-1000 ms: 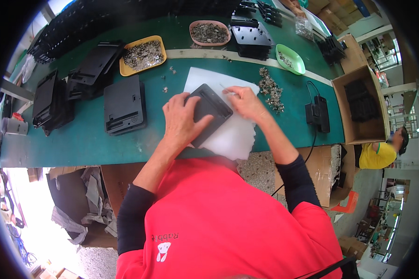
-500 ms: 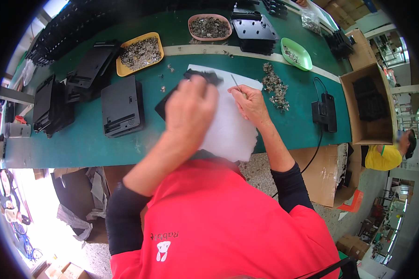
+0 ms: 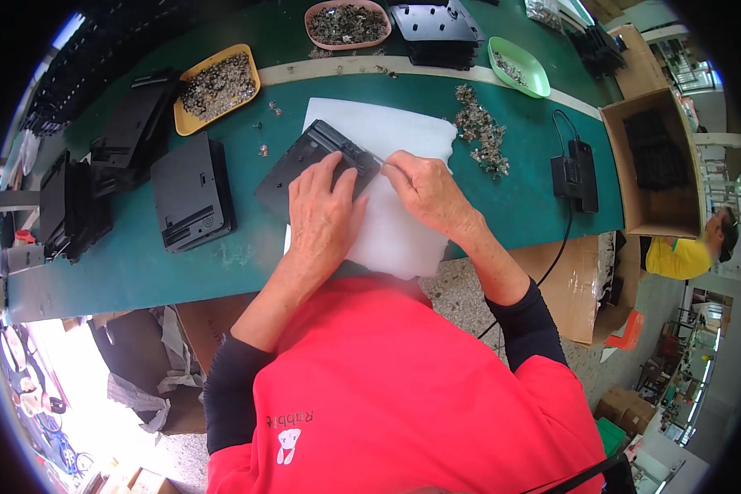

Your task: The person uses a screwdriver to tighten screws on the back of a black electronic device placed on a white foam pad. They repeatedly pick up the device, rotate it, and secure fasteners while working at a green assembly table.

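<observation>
A black plastic housing point(image 3: 286, 169) lies tilted across a white foam sheet point(image 3: 420, 136), with a ribbed strip along its upper right edge. My left hand point(image 3: 321, 218) rests on the housing, its fingers spread over the surface and the thumb apart. At the housing's right corner, my right hand point(image 3: 426, 191) is closed in a pinch. The thin metal tool in that pinch is mostly hidden by the fingers; just a sliver shows by the housing's edge. Left of the sheet, another black housing point(image 3: 191, 193) lies flat on the green table point(image 3: 99, 284).
Stacked black housings point(image 3: 74, 206) stand at the left. Small metal parts fill a yellow tray point(image 3: 181, 122), a pink tray point(image 3: 347, 46) and a green tray point(image 3: 539, 81); a loose pile point(image 3: 482, 132) lies nearby. A black power adapter point(image 3: 583, 177) and an open carton point(image 3: 617, 177) are at right.
My left hand, blurred and raised before, now lies lower on the housing. The right hand has moved left and down to the housing's edge with the tool. The view has shifted slightly.
</observation>
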`<control>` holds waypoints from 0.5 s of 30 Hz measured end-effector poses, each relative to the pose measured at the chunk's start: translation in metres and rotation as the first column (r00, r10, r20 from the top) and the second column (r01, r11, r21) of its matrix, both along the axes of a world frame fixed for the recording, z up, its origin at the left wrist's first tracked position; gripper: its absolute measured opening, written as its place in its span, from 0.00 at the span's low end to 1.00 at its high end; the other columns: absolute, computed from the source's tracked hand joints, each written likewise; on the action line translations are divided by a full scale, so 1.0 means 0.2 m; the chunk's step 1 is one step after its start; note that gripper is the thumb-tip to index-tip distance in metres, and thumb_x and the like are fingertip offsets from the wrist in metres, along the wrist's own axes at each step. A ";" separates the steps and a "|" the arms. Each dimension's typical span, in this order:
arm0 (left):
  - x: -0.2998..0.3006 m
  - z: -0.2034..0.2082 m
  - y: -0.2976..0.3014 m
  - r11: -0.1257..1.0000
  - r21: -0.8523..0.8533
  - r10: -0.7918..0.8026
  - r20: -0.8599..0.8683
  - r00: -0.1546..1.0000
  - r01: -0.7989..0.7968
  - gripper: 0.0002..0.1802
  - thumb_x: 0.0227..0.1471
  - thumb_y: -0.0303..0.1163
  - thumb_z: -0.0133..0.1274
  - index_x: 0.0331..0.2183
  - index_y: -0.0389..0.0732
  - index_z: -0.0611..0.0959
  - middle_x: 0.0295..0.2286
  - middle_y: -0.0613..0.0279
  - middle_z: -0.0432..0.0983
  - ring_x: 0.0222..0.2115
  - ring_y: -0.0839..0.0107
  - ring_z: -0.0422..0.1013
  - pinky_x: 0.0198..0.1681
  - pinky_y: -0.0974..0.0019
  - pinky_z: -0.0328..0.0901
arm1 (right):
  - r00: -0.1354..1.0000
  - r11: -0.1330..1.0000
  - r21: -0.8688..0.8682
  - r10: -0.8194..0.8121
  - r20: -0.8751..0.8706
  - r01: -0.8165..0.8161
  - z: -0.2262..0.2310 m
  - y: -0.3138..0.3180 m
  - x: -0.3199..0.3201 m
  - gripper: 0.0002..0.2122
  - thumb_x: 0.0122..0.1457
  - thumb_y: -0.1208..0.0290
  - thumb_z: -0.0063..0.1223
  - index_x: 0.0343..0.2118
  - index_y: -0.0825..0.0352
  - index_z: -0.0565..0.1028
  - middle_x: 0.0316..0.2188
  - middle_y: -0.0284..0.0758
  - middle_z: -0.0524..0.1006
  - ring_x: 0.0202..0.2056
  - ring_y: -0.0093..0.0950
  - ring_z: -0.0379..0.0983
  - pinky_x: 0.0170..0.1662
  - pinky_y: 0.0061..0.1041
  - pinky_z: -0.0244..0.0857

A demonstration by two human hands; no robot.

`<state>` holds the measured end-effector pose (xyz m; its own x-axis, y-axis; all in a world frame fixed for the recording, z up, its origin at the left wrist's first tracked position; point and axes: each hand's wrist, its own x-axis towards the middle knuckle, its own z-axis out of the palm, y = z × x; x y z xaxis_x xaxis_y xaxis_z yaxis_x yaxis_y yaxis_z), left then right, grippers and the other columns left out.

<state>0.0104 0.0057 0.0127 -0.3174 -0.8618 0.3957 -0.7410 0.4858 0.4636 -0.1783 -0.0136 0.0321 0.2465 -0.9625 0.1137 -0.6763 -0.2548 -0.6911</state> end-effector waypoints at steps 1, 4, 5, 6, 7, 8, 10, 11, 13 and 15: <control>0.00 -0.01 0.00 1.000 -0.008 0.003 0.012 1.000 -0.003 0.22 0.41 0.29 0.64 0.41 0.37 0.79 0.51 0.53 0.68 0.50 0.53 0.65 0.52 0.53 0.59 | 1.000 1.000 0.022 0.003 0.021 -0.003 0.02 0.01 0.01 0.09 0.61 0.69 0.46 0.32 0.70 0.74 0.23 0.48 0.74 0.27 0.45 0.72 0.32 0.39 0.66; -0.01 -0.03 0.01 1.000 -0.029 0.013 0.027 1.000 -0.012 0.22 0.41 0.29 0.64 0.42 0.38 0.79 0.51 0.53 0.68 0.50 0.54 0.65 0.52 0.53 0.59 | 0.998 0.997 0.068 -0.041 0.056 0.037 0.07 0.01 0.03 0.09 0.61 0.69 0.45 0.31 0.70 0.73 0.25 0.51 0.75 0.31 0.51 0.73 0.34 0.44 0.67; -0.01 -0.04 0.01 0.999 -0.032 0.012 0.021 1.000 -0.011 0.23 0.42 0.30 0.63 0.43 0.38 0.78 0.51 0.53 0.68 0.50 0.54 0.65 0.52 0.53 0.59 | 0.996 0.995 0.080 -0.067 0.064 0.062 0.07 0.01 0.03 0.09 0.61 0.69 0.45 0.31 0.70 0.73 0.25 0.51 0.75 0.30 0.51 0.73 0.34 0.45 0.67; -0.01 -0.04 0.00 0.999 -0.034 0.011 0.016 1.000 -0.011 0.23 0.42 0.30 0.63 0.43 0.38 0.78 0.51 0.53 0.68 0.50 0.54 0.65 0.53 0.53 0.58 | 1.000 0.999 0.041 -0.028 0.008 0.028 0.05 0.02 0.03 0.08 0.60 0.70 0.47 0.32 0.70 0.74 0.24 0.50 0.75 0.29 0.49 0.74 0.33 0.42 0.67; -0.01 -0.04 0.00 0.999 -0.040 0.023 -0.010 1.000 -0.023 0.24 0.42 0.30 0.63 0.44 0.38 0.78 0.51 0.53 0.69 0.50 0.54 0.66 0.52 0.54 0.58 | 0.999 1.000 0.004 0.010 -0.049 -0.009 0.01 0.04 0.03 0.06 0.59 0.72 0.48 0.33 0.70 0.74 0.23 0.49 0.75 0.27 0.48 0.74 0.31 0.40 0.66; -0.02 -0.05 0.00 0.998 -0.043 0.033 -0.037 0.999 -0.034 0.24 0.42 0.30 0.63 0.44 0.38 0.77 0.50 0.53 0.69 0.50 0.55 0.66 0.52 0.54 0.58 | 0.993 0.998 -0.030 0.044 -0.110 -0.047 -0.01 0.04 0.03 0.05 0.59 0.74 0.50 0.34 0.70 0.75 0.22 0.48 0.75 0.26 0.46 0.74 0.29 0.37 0.66; -0.03 -0.05 -0.01 0.997 -0.053 0.044 -0.065 0.997 -0.047 0.25 0.42 0.30 0.63 0.45 0.38 0.76 0.49 0.54 0.70 0.49 0.56 0.67 0.51 0.55 0.59 | 0.978 0.999 -0.022 0.026 -0.205 -0.031 -0.01 0.04 0.03 0.06 0.59 0.73 0.50 0.34 0.69 0.75 0.23 0.47 0.76 0.27 0.47 0.74 0.30 0.38 0.67; -0.03 -0.04 -0.01 0.997 -0.058 0.047 -0.061 0.997 -0.051 0.26 0.42 0.30 0.63 0.46 0.38 0.76 0.49 0.54 0.70 0.48 0.56 0.67 0.50 0.56 0.59 | 0.968 1.000 -0.017 0.020 -0.249 -0.025 0.00 0.03 0.03 0.06 0.58 0.73 0.50 0.34 0.69 0.75 0.23 0.47 0.76 0.27 0.47 0.74 0.30 0.38 0.67; -0.03 -0.04 -0.02 0.996 -0.063 0.064 -0.062 0.996 -0.068 0.26 0.43 0.31 0.63 0.46 0.38 0.76 0.47 0.56 0.71 0.46 0.58 0.68 0.48 0.57 0.60 | 0.948 0.995 -0.022 0.088 -0.305 -0.100 0.04 0.03 0.03 0.06 0.58 0.72 0.50 0.33 0.69 0.76 0.24 0.47 0.76 0.27 0.46 0.75 0.30 0.39 0.68; -0.04 -0.04 -0.04 0.993 -0.069 0.089 -0.074 0.993 -0.094 0.25 0.43 0.31 0.64 0.45 0.38 0.77 0.45 0.57 0.72 0.45 0.59 0.69 0.46 0.59 0.61 | 0.928 0.985 -0.063 0.130 -0.348 -0.162 0.05 0.02 0.02 0.06 0.58 0.72 0.49 0.32 0.68 0.74 0.23 0.45 0.76 0.27 0.45 0.75 0.30 0.40 0.69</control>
<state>0.0019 -0.0014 0.0048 -0.2073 -0.8541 0.4770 -0.7505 0.4516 0.4825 -0.1746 -0.0090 0.0414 0.4223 -0.9028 0.0813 -0.8181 -0.4182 -0.3948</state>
